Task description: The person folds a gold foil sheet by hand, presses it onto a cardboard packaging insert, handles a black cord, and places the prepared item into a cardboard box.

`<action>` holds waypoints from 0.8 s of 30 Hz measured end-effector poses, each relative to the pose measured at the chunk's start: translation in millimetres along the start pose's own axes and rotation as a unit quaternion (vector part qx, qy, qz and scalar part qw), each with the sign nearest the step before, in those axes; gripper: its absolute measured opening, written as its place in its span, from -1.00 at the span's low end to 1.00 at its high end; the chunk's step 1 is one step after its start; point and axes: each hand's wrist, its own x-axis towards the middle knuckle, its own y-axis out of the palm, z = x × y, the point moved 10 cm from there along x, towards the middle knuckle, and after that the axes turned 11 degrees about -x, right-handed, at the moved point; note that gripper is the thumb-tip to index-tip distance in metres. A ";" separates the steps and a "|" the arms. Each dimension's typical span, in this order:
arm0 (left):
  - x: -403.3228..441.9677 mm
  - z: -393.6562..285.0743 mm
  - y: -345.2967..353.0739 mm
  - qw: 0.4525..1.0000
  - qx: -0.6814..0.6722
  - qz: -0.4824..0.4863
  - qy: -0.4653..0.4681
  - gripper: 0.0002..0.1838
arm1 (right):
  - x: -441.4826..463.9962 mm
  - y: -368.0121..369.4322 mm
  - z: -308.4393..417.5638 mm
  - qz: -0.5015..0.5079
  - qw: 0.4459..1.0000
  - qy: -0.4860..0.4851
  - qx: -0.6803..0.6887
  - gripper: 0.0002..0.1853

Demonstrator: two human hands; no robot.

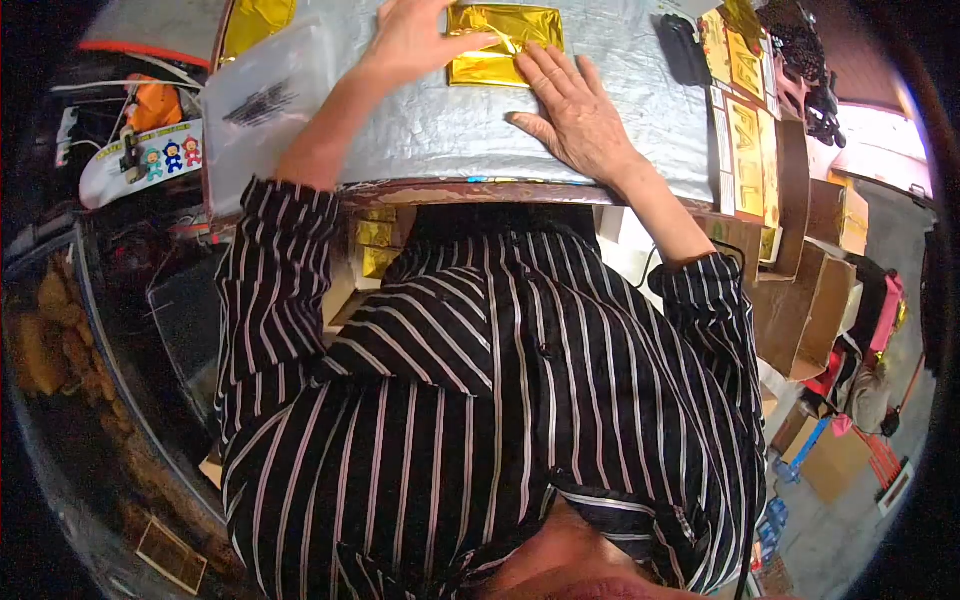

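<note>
Near the far side of the silvery table top (420, 135) lies a flat, shiny gold foil packet (490, 70). My left hand (408, 42) is at its left side, fingers apart, with the thumb stretched across the foil; the tips of its other fingers are cut off by the top edge of the view. My right hand (578, 115) rests palm down with fingers spread, its fingertips on the packet's right part and its thumb on the table covering. Neither hand is closed around anything.
A clear plastic sheet or bag (265, 110) lies at the table's left, near another gold piece (255, 25). A black object (683, 50) and gold-lettered boxes (750, 150) are at the right edge. Open cardboard boxes (800, 310) stand beyond.
</note>
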 end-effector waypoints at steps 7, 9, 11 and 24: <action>-38.5 -36.2 35.8 0.962 0.227 0.096 0.120 -0.37 | 0.9 1.9 -0.5 0.001 1.000 0.002 0.007 -0.21; -47.5 -40.9 35.2 0.949 0.148 0.001 0.280 -0.33 | 0.9 0.8 0.2 0.002 1.000 -0.001 0.000 -0.21; -40.1 -47.7 40.1 0.955 0.232 0.087 0.166 -0.31 | -0.9 1.2 -0.2 -0.002 1.000 -0.002 0.002 -0.20; -45.6 -15.6 51.0 0.946 0.266 0.182 0.031 -0.23 | 0.3 -6.0 3.3 -0.003 1.000 -0.019 -0.025 -0.26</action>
